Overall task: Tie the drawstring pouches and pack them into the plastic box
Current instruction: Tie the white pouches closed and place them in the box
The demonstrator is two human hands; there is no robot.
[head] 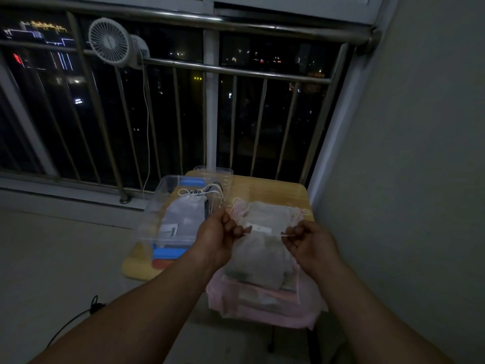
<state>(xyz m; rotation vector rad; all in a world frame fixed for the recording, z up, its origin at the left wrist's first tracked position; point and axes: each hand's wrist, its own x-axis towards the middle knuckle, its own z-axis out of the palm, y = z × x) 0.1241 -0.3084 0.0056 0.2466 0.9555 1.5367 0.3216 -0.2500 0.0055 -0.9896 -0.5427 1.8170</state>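
Observation:
A beige drawstring pouch (262, 248) lies on top of a stack of pink pouches (265, 303) at the right of a small wooden table (275, 190). My left hand (220, 237) pinches the pouch's drawstring at its left end. My right hand (312, 245) pinches the same string at its right end, and the string runs taut between them. A clear plastic box (154, 222) with blue latches stands at the table's left. Inside it lies a grey pouch (183, 216) with its white cord tied.
The box's clear lid (223, 177) leans behind the box. A metal railing (236, 72) and dark window stand behind the table, with a white fan (110, 42) clipped on. A wall (406, 179) closes the right side. A black cable (78, 319) lies on the floor at the left.

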